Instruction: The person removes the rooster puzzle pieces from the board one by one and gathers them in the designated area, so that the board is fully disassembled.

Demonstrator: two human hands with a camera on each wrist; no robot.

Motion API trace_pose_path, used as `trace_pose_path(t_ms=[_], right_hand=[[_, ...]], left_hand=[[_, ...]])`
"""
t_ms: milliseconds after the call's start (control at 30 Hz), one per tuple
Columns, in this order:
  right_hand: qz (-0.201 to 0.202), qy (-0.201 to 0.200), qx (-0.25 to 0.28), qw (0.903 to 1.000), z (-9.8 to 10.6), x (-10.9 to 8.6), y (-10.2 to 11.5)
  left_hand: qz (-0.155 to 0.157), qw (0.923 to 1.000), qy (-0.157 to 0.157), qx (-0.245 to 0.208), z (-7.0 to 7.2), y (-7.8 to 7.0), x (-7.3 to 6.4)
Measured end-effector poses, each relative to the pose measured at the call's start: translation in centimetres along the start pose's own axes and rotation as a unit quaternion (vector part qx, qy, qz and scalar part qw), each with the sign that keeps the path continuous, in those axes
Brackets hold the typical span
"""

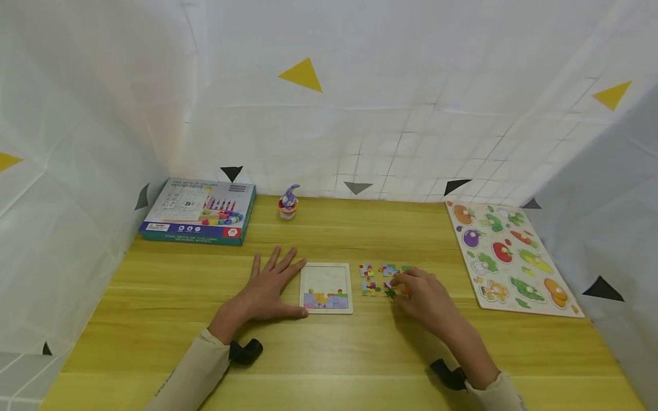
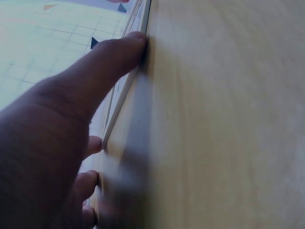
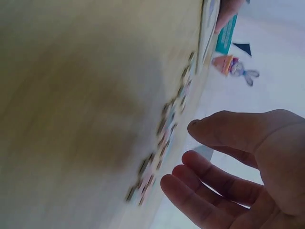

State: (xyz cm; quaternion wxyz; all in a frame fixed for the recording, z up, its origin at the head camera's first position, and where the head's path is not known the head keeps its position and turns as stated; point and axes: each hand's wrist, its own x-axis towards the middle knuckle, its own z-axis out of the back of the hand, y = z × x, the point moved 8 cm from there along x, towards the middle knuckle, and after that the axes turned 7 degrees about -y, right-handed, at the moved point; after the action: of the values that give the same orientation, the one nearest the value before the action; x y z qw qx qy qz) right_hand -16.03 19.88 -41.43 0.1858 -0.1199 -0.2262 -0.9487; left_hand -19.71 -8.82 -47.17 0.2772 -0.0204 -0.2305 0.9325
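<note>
A square wooden puzzle tray (image 1: 352, 288) lies on the table, with several joined pieces (image 1: 325, 300) along its near side. My left hand (image 1: 269, 292) is spread flat at the tray's left, its thumb (image 2: 125, 51) against the near corner and index fingertip at the far one. To the tray's right, loose jigsaw pieces (image 1: 371, 288) lie in two rows. Over the right end of these rows hovers my right hand (image 1: 424, 299), partly covering some pieces. Its thumb and loosely bent fingers (image 3: 214, 183) stand apart in the right wrist view, nothing between them.
At the back left lies a boxed bead set (image 1: 197, 211). A small purple rabbit figure in a cup (image 1: 288, 202) stands behind the tray. On the right is a wooden vegetable puzzle board (image 1: 514, 260). White sheeting (image 1: 390, 142) encloses the table's back and sides.
</note>
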Motion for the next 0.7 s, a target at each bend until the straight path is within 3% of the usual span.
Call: trace_pose_path(t_ms=[700], right_hand=[[0.075,0.025,0.027,0.9965,-3.2,1.7,5.6]], left_hand=[[0.001,1.0000,0.008,0.001,0.0,0.1,0.1]])
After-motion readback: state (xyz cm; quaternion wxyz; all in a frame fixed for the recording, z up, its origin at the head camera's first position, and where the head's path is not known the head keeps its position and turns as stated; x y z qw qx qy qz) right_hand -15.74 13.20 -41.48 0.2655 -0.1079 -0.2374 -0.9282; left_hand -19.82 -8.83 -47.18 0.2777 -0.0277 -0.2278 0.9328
